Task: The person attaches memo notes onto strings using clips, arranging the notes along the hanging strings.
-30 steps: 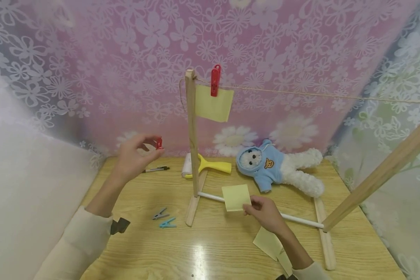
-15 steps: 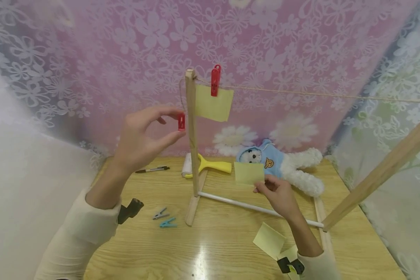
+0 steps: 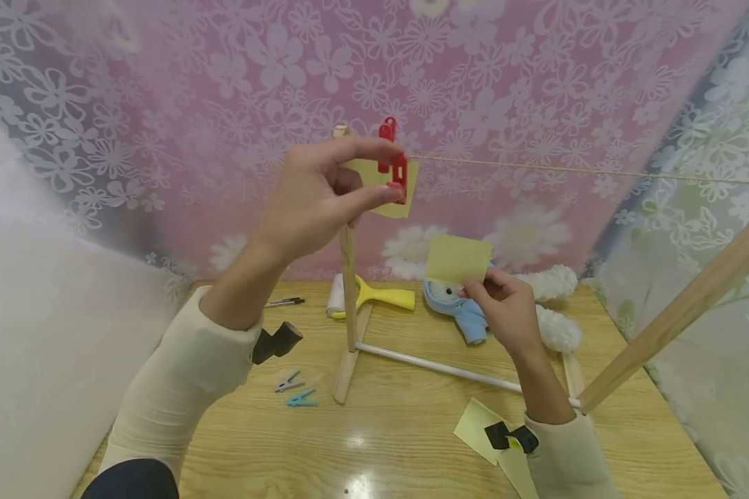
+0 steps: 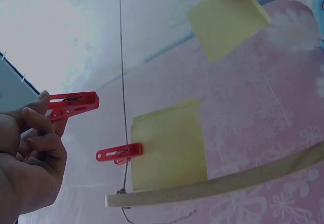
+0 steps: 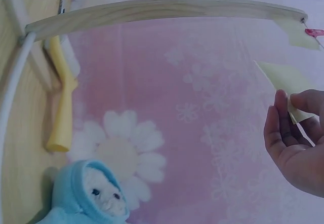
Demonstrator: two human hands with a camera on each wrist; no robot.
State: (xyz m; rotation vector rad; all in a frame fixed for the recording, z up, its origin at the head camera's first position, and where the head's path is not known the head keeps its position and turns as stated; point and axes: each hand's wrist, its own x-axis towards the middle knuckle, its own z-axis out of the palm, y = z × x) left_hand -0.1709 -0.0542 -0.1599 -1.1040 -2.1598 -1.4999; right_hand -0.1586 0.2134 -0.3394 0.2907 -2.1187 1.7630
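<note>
My left hand (image 3: 321, 190) pinches a red clothespin (image 3: 399, 179) between thumb and fingertips, in front of the hung note in the head view. The left wrist view shows this clothespin (image 4: 76, 102) apart from the string (image 4: 123, 62). Another red clothespin (image 4: 119, 153) holds a yellow sticky note (image 4: 169, 145) on the string near the wooden post. With thumb and fingers my right hand (image 3: 505, 305) grips a second yellow sticky note (image 3: 458, 258) by its lower right corner, below the string and in front of the plush toy.
A plush toy in a blue hoodie (image 3: 468, 319) lies behind the rack's white rod (image 3: 437, 367). Further left are a yellow-handled lint roller (image 3: 383, 298), a pen (image 3: 285, 302), a grey clothespin (image 3: 289, 382) and a blue clothespin (image 3: 301, 398). Loose sticky notes (image 3: 477, 426) lie at front right.
My left hand has moved right and up with the red clothespin, past the post to the hung note. My right hand has raised its sticky note from near the rod.
</note>
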